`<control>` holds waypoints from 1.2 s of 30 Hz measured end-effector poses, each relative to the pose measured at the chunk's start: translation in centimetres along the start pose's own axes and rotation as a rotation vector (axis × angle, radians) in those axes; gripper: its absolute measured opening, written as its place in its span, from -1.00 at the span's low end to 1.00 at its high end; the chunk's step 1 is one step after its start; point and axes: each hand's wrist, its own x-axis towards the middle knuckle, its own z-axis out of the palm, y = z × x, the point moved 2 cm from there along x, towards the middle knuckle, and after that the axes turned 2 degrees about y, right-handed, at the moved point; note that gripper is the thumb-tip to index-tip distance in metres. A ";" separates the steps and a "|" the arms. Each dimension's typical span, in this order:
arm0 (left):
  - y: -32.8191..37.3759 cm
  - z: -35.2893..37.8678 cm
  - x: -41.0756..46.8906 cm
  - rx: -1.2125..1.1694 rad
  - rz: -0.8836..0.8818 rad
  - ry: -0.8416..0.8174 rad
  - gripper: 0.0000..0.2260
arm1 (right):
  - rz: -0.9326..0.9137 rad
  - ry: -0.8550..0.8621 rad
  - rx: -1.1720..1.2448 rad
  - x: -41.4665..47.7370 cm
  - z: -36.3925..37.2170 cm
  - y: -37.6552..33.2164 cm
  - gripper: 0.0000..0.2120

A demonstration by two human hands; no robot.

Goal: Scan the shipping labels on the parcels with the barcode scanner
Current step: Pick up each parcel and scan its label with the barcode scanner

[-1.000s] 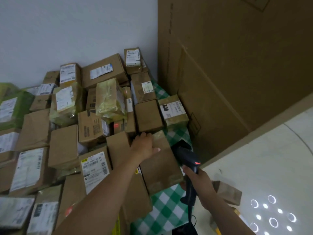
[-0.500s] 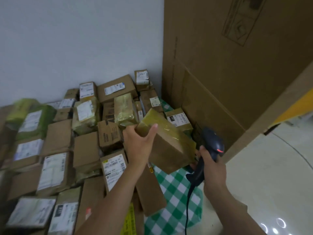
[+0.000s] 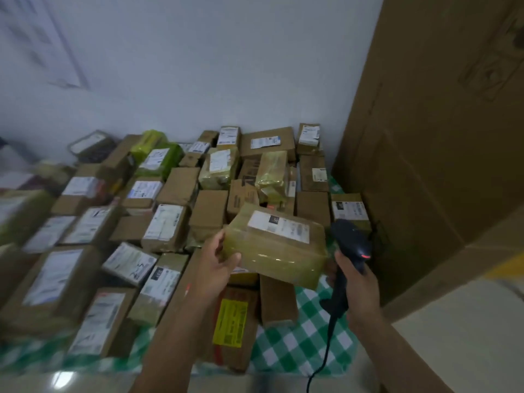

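Observation:
My left hand (image 3: 218,262) grips the left end of a tape-wrapped brown parcel (image 3: 280,256) and holds it above the pile. Its white shipping label (image 3: 279,226) faces up. My right hand (image 3: 358,282) grips the handle of a black corded barcode scanner (image 3: 350,242), just right of the parcel, with a red light glowing on its head. Many more parcels (image 3: 167,225) with white labels lie on a green checked cloth (image 3: 300,344).
A very large cardboard box (image 3: 442,143) stands upright on the right, close to the scanner. A white wall rises behind the pile. A box with a yellow sticker (image 3: 230,321) lies under my left forearm. Pale floor (image 3: 465,330) shows at the lower right.
My left hand lifted the parcel off the pile and turned it, so its label now faces up. My right hand raised the scanner beside it. The view swung left and up.

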 end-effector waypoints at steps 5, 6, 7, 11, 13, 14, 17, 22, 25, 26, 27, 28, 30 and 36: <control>-0.2 0.2 -2.2 -0.107 -0.270 0.153 -0.43 | -0.027 -0.145 -0.130 -0.7 -0.2 2.1 -0.95; -0.3 0.2 -2.2 -0.083 -0.305 0.173 -0.46 | -0.027 -0.170 -0.164 -0.7 -0.3 2.4 -0.94; -0.6 0.2 -2.1 -0.069 -0.334 0.186 -0.47 | -0.025 -0.193 -0.188 -0.7 -0.4 2.5 -0.93; -1.7 0.0 -1.9 -0.191 -0.416 0.111 -0.47 | -0.042 -0.304 -0.284 -0.4 -0.6 1.6 -0.87; -1.7 -0.1 -2.3 -0.301 -0.437 0.031 -0.54 | -0.069 -0.349 -0.335 -0.2 -0.6 0.8 -0.88; -1.7 -0.1 -2.4 -0.346 -0.436 0.014 -0.54 | -0.085 -0.371 -0.366 -0.2 -0.6 0.4 -0.89; -1.3 -0.8 -2.2 -0.428 -0.370 0.094 -0.49 | -0.154 -0.444 -0.479 -0.5 -0.4 -0.4 -0.89; 2.1 -4.0 -1.6 -0.350 -0.095 0.252 -0.55 | -0.301 -0.569 -0.660 -1.3 -0.2 -2.2 -0.84; 4.2 -6.0 -1.4 -0.173 -0.005 0.320 -0.51 | -0.376 -0.640 -0.795 -1.8 -0.1 -3.5 -0.86; 4.7 -6.5 -1.4 -0.137 0.007 0.333 -0.50 | -0.396 -0.663 -0.825 -1.9 -0.2 -3.9 -0.86; 5.2 -7.0 -1.4 -0.106 0.017 0.341 -0.48 | -0.410 -0.685 -0.846 -2.1 -0.2 -4.3 -0.86; 5.7 -7.3 -1.5 -0.083 0.024 0.344 -0.45 | -0.422 -0.706 -0.864 -2.2 -0.2 -4.6 -0.86; 6.4 -7.7 -1.7 -0.045 0.026 0.345 -0.39 | -0.437 -0.751 -0.890 -2.5 -0.3 -5.0 -0.86; 6.9 -8.3 -1.8 -0.035 0.047 0.351 -0.51 | -0.415 -0.818 -0.905 -3.0 -0.4 -5.4 -0.88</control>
